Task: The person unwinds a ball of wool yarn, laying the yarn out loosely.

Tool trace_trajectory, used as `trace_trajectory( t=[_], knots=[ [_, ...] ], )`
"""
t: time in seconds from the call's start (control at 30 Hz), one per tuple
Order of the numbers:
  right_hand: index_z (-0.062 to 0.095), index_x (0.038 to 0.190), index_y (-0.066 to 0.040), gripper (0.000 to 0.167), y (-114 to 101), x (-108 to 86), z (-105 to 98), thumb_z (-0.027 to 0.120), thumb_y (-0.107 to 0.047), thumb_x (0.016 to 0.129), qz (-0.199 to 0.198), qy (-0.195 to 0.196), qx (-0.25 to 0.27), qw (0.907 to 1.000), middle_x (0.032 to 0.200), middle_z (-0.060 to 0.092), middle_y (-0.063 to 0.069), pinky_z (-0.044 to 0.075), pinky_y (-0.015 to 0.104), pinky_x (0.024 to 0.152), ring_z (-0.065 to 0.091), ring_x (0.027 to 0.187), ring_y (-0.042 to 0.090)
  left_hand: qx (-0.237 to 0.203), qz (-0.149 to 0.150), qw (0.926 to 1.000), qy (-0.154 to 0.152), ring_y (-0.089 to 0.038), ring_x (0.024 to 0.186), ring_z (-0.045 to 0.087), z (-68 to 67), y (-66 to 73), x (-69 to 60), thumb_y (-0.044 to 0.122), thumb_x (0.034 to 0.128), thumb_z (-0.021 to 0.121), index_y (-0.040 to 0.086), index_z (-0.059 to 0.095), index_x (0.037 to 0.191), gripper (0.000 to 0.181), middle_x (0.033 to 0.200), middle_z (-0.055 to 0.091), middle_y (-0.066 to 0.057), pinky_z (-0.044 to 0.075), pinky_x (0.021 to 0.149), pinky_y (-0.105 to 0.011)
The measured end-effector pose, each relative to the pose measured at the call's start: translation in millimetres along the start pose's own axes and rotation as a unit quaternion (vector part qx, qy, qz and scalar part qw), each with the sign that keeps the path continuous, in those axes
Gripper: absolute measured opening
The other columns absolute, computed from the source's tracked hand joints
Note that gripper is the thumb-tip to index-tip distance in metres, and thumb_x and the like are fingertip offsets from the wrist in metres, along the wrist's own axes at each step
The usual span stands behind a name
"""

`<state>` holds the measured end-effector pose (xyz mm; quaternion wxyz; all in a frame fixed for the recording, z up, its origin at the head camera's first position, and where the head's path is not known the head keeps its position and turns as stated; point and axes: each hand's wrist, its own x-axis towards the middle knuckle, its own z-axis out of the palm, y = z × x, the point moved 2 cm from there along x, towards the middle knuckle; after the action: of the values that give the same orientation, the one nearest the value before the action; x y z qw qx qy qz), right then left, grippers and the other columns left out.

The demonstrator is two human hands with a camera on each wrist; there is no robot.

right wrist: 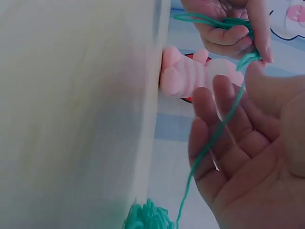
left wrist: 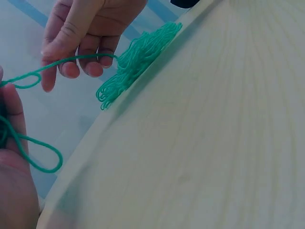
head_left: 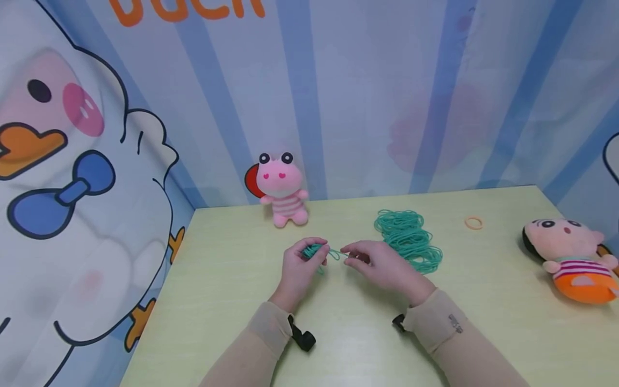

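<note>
My left hand grips a small bundle of green yarn, its fingers curled round it. A loop of that yarn hangs below the hand in the left wrist view. My right hand faces it a short way off, thumb and index finger pinching the yarn strand. From the left hand, this strand crosses the right fingers and runs down to a larger, loose skein of green yarn, lying on the table behind and right of the right hand. The yarn inside my left hand is partly hidden.
A pink striped plush toy sits at the table's back edge. An orange ring lies right of the skein, and another plush doll lies at the far right. A printed curtain hangs behind the pale table.
</note>
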<state>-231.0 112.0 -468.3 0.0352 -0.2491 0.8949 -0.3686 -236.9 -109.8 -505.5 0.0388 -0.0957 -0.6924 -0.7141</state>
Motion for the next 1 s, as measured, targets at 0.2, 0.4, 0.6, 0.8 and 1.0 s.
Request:
trace_trajectory(
  t=[0.2, 0.4, 0.6, 0.8, 1.0],
  knots=[
    [0.080, 0.126, -0.012, 0.022, 1, -4.4, -11, 0.065, -0.021, 0.112, 0.030, 0.061, 0.014, 0.9976, 0.104, 0.081, -0.001, 0.059, 0.031, 0.077, 0.073, 0.093, 0.013, -0.004, -0.005, 1.0000, 0.004, -0.007, 0.077, 0.070, 1.4, -0.5, 1.0, 0.015, 0.1099, 0.069, -0.012, 0.071, 0.123, 0.031, 0.102, 0.070, -0.036, 0.061, 0.074, -0.019],
    [0.079, 0.124, -0.007, 0.023, 3, -9.7, -35, 0.065, -0.021, 0.113, 0.018, 0.179, 0.044, 0.9827, 0.101, 0.082, 0.007, 0.059, 0.027, 0.072, 0.076, 0.092, 0.020, -0.016, -0.020, 0.9996, 0.013, -0.008, 0.076, 0.073, 2.8, -1.9, 2.4, 0.014, 0.1137, 0.061, -0.015, 0.064, 0.116, 0.029, 0.091, 0.073, -0.008, 0.064, 0.077, -0.022],
    [0.079, 0.121, -0.003, 0.024, 9, -14.3, -54, 0.064, -0.020, 0.113, 0.018, 0.256, 0.078, 0.9632, 0.097, 0.082, 0.014, 0.057, 0.016, 0.075, 0.072, 0.084, 0.005, -0.001, -0.042, 0.9991, -0.003, -0.011, 0.068, 0.069, 2.1, -5.5, 2.2, 0.017, 0.1070, 0.074, 0.001, 0.071, 0.105, 0.016, 0.081, 0.071, -0.007, 0.061, 0.070, -0.022],
    [0.078, 0.125, -0.005, 0.031, 23, -23.1, -77, 0.060, -0.028, 0.115, 0.088, 0.291, 0.034, 0.9520, 0.105, 0.082, 0.018, 0.052, 0.014, 0.073, 0.071, 0.088, 0.008, -0.021, -0.031, 0.9990, 0.023, -0.010, 0.062, 0.061, 0.7, -5.0, 1.3, 0.020, 0.1069, 0.075, -0.001, 0.069, 0.102, 0.021, 0.077, 0.065, -0.004, 0.057, 0.061, -0.021],
    [0.074, 0.136, -0.005, 0.040, 43, -32.3, -90, 0.054, -0.033, 0.116, 0.198, 0.228, -0.033, 0.9529, 0.124, 0.078, 0.023, 0.059, 0.041, 0.075, 0.073, 0.102, 0.037, -0.073, 0.013, 0.9963, 0.043, -0.008, 0.068, 0.062, 0.4, -5.4, 2.5, 0.009, 0.1092, 0.068, -0.016, 0.060, 0.125, 0.031, 0.084, 0.063, 0.005, 0.058, 0.066, -0.020]
  ],
)
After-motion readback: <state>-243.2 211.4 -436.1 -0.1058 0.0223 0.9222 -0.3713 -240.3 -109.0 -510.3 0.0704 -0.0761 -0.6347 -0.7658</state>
